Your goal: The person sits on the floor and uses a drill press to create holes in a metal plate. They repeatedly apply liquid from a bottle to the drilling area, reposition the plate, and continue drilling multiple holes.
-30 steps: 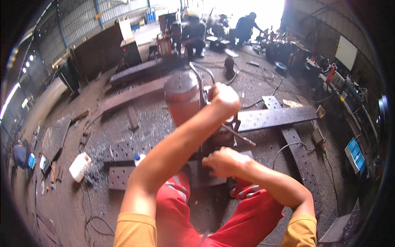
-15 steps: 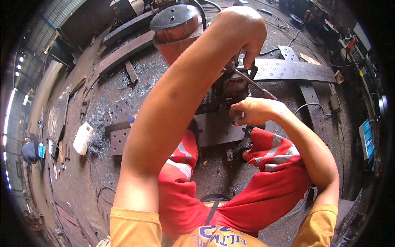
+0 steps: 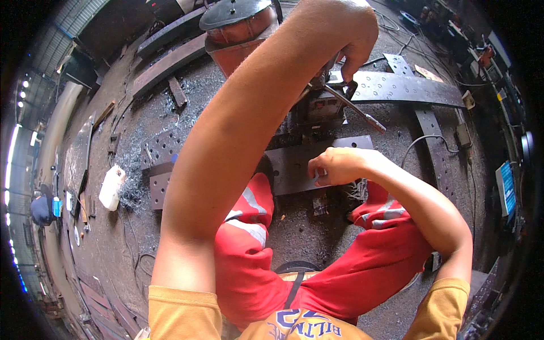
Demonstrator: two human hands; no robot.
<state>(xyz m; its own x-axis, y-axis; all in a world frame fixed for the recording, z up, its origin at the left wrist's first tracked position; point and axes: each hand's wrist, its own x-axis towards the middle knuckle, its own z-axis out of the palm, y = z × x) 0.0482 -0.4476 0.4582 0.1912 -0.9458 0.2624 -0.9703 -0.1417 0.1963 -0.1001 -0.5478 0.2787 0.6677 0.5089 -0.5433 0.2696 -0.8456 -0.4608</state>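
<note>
My left arm stretches forward over a dark drilling machine (image 3: 322,109). My left hand (image 3: 358,48) bends down at its top with curled fingers; what they grip is hidden. A metal lever (image 3: 362,113) slants out from the machine toward the right. Below it lies a flat steel plate (image 3: 292,170) with drilled holes. Just above the plate's near edge is my right hand (image 3: 343,165), its fingers curled and thumb drawn in. Whatever they hold is too small or covered to name.
A red bin with a black lid (image 3: 235,25) stands ahead. Another perforated steel plate (image 3: 408,89) lies across a long bar (image 3: 433,141) at right. A white jug (image 3: 112,188) stands by metal shavings (image 3: 133,190) at left. Cables (image 3: 416,144) run over the floor.
My right hand has drawn slightly left and lower, its fingers closer together. The view has shifted a little. My left hand stays at the machine's top.
</note>
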